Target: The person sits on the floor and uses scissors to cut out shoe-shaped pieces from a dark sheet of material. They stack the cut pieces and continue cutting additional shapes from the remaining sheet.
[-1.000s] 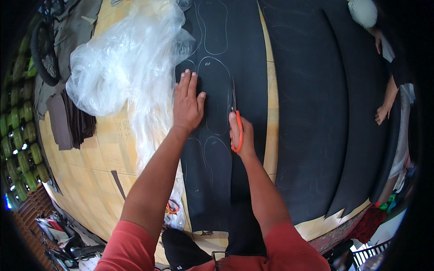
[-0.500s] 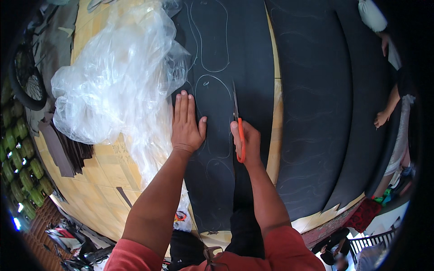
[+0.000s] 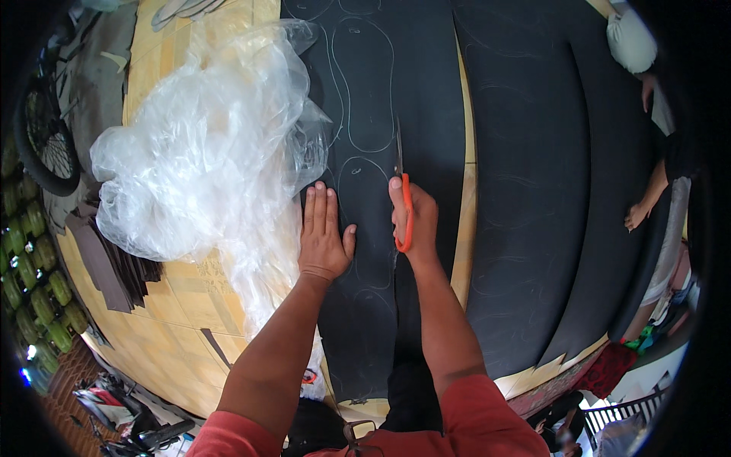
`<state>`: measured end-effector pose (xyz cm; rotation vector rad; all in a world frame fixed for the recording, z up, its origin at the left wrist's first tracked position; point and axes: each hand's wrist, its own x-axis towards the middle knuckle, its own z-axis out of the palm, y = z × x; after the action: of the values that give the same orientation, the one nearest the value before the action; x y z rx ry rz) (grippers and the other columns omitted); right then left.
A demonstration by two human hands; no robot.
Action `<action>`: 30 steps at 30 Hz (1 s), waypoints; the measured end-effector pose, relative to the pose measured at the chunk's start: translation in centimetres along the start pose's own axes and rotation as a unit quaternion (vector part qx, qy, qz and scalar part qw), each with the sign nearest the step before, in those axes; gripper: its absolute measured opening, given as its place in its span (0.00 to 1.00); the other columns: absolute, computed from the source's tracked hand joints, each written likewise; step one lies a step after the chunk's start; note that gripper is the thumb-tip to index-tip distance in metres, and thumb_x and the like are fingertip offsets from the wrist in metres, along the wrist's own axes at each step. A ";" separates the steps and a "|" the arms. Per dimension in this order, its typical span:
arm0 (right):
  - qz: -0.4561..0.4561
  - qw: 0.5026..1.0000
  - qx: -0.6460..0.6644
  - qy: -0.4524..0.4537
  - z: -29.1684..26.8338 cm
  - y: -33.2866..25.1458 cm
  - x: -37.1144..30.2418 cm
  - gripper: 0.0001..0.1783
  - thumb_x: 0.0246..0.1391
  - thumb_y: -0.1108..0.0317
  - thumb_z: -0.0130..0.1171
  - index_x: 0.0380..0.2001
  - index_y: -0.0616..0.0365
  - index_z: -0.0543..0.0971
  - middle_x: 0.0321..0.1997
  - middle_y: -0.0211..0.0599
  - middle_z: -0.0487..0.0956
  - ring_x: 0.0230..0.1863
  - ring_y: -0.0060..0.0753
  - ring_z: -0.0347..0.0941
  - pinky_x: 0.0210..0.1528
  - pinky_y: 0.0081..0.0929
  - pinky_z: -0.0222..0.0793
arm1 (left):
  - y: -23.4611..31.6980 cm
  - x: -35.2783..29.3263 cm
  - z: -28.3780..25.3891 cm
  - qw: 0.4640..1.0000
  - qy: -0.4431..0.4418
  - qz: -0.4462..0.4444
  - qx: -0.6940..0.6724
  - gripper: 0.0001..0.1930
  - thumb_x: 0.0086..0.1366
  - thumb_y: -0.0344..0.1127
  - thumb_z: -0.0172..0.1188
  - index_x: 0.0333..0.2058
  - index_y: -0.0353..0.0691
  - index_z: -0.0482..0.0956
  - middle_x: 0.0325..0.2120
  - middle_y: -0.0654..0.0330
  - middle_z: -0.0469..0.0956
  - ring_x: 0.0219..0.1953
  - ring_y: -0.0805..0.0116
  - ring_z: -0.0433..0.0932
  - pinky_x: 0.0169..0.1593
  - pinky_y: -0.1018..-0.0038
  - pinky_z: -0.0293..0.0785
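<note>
My left hand (image 3: 327, 240) lies flat, fingers stretched out, on a black sheet (image 3: 426, 76) of material marked with pale sole-shaped outlines. Orange-handled scissors (image 3: 406, 221) are gripped in my right hand (image 3: 419, 215), their blades pointing away from me along the right side of the outlines. Behind the scissors a long cut runs through the sheet toward me, with the strip on its right hanging slightly apart. How far the blades are parted is hard to make out.
Crumpled clear plastic (image 3: 205, 145) lies left of the sheet on the tiled floor (image 3: 171, 305). Dark cut strips (image 3: 114, 259) are stacked farther left, near a bicycle wheel (image 3: 49, 145). More marked black sheets (image 3: 525, 190) spread to the right, where another person's hand (image 3: 638, 215) rests.
My right hand and the scissors have moved forward along the sheet, past the near end of the upper outline. My left hand stays flat in nearly the same spot. The view has shifted a little.
</note>
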<state>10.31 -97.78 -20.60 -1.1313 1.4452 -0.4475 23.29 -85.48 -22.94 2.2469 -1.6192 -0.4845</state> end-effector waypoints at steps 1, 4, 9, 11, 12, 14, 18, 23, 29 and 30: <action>-0.003 1.000 0.001 0.001 0.1 -0.2 0.5 0.30 0.61 0.41 0.56 0.15 0.52 0.67 0.11 0.23 0.62 0.11 0.15 0.59 0.12 0.18 0.55 | 0.0 0.0 -0.1 1.000 -0.002 0.000 0.000 0.37 0.64 0.41 0.53 0.67 0.29 0.54 0.69 0.42 0.51 0.72 0.44 0.47 0.72 0.53 0.44; 0.004 1.000 0.002 0.007 0.5 -1.0 2.0 0.30 0.60 0.41 0.56 0.16 0.53 0.68 0.11 0.24 0.62 0.11 0.15 0.58 0.12 0.18 0.55 | 0.0 -0.2 -0.3 1.000 -0.012 -0.002 -0.010 0.37 0.64 0.41 0.53 0.67 0.29 0.54 0.69 0.41 0.51 0.72 0.43 0.47 0.72 0.53 0.44; -0.015 1.000 -0.004 0.023 1.3 -2.7 5.4 0.31 0.60 0.41 0.57 0.14 0.52 0.66 0.11 0.24 0.62 0.10 0.16 0.58 0.12 0.19 0.54 | 0.1 -0.2 -0.7 1.000 -0.029 0.001 0.000 0.36 0.66 0.41 0.52 0.66 0.25 0.53 0.69 0.39 0.48 0.72 0.41 0.46 0.73 0.56 0.44; -0.009 0.999 0.009 0.030 1.8 -3.7 6.5 0.31 0.59 0.40 0.58 0.14 0.51 0.65 0.11 0.24 0.62 0.10 0.17 0.58 0.12 0.19 0.54 | 0.0 -0.2 -0.6 0.999 -0.034 0.000 0.001 0.36 0.66 0.41 0.52 0.66 0.24 0.53 0.69 0.39 0.48 0.72 0.41 0.46 0.73 0.56 0.44; -0.006 0.999 0.020 0.036 2.2 -3.9 7.1 0.31 0.59 0.40 0.58 0.13 0.51 0.65 0.11 0.24 0.62 0.10 0.17 0.58 0.11 0.19 0.54 | 0.0 -0.2 -0.6 0.999 -0.035 0.000 0.003 0.36 0.66 0.41 0.52 0.66 0.24 0.53 0.69 0.39 0.49 0.72 0.41 0.46 0.73 0.56 0.44; -0.008 0.999 0.031 0.043 2.3 -4.2 8.1 0.32 0.59 0.40 0.58 0.13 0.51 0.64 0.11 0.25 0.62 0.10 0.17 0.58 0.11 0.20 0.54 | 0.1 -0.1 -0.5 0.999 -0.038 0.000 0.001 0.36 0.66 0.41 0.52 0.66 0.24 0.53 0.69 0.39 0.49 0.72 0.41 0.46 0.73 0.56 0.44; -0.006 0.998 0.061 0.026 2.2 -5.7 9.1 0.32 0.59 0.38 0.56 0.15 0.52 0.65 0.10 0.25 0.62 0.07 0.18 0.57 0.08 0.21 0.52 | 0.1 0.0 -0.7 0.999 -0.048 -0.004 0.000 0.36 0.66 0.42 0.51 0.66 0.24 0.53 0.69 0.39 0.48 0.72 0.41 0.45 0.73 0.56 0.43; -0.001 0.997 0.066 -0.031 1.0 -7.2 11.2 0.32 0.59 0.39 0.55 0.18 0.56 0.68 0.10 0.26 0.62 0.05 0.19 0.56 0.05 0.21 0.51 | 0.0 -0.1 -0.7 0.999 -0.050 -0.008 -0.002 0.36 0.67 0.42 0.51 0.66 0.23 0.53 0.69 0.39 0.48 0.72 0.41 0.44 0.73 0.57 0.43; -0.004 0.998 0.022 -0.059 -0.3 -10.3 14.2 0.33 0.59 0.37 0.56 0.18 0.58 0.71 0.09 0.25 0.61 0.06 0.18 0.53 0.06 0.21 0.46 | 0.1 -0.1 -0.7 0.999 -0.051 -0.011 -0.008 0.36 0.67 0.42 0.50 0.66 0.24 0.53 0.69 0.39 0.48 0.72 0.41 0.44 0.73 0.57 0.43; -0.001 0.998 0.018 -0.056 -0.1 -10.7 14.6 0.34 0.58 0.37 0.56 0.17 0.58 0.70 0.10 0.25 0.61 0.06 0.18 0.53 0.07 0.22 0.48 | 0.0 -0.1 -0.7 0.999 -0.051 -0.010 -0.011 0.36 0.67 0.42 0.50 0.66 0.24 0.52 0.69 0.39 0.48 0.72 0.41 0.44 0.73 0.57 0.43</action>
<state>16.51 -114.79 -19.87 -1.1121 1.3343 -0.4034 23.56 -85.33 -22.36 2.2582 -1.6330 -0.6280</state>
